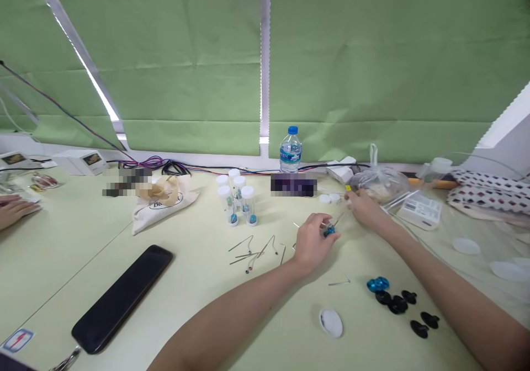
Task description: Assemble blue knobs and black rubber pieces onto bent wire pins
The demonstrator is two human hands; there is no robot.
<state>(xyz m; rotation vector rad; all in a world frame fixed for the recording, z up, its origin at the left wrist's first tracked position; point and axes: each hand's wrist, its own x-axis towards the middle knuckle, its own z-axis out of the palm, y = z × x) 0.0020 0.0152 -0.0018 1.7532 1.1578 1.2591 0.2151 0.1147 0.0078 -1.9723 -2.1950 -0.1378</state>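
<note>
My left hand [313, 243] is closed around a small shiny blue piece [329, 231], above the middle of the table. A thin rod or wire seems to run from this piece toward my right hand [366, 210]. The fingers of my right hand are pinched together beside the clear plastic bag; what they hold is too small to tell. Left of my hands lie several bent metal rods [252, 255] with small coloured ends. Behind the rods stand several clear tubes [248, 208] with white caps and blue parts inside. Two white caps [330, 198] lie behind my left hand.
Blue pieces [377, 284], black discs [397, 305] and a white round lid [330, 322] lie near my right forearm. A black phone [122, 299], cloth pouch [165, 205], water bottle [291, 153] and plastic bag [379, 180] surround the work area. Another person's hand [16, 211] rests far left.
</note>
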